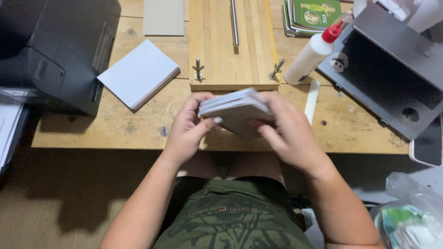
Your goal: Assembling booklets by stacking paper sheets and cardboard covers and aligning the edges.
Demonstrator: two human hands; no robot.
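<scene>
Over the scuffed wooden workbench (115,124), I see my left hand (187,131) and right hand (286,133) both clasped around a thick stack of grey-white paper sheets (235,110), held just above the bench's near edge. Behind it lies a wooden press board (217,46) with two bolts, a white glue bottle with a red cap (314,53) to its right, and a square white paper pad (138,74) to its left.

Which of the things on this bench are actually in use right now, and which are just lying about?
In use:
- left hand and right hand, both gripping the stack of sheets

Lying about:
- wooden press
- glue bottle
- white paper pad
- grey card
- green booklets
- black printer
</scene>
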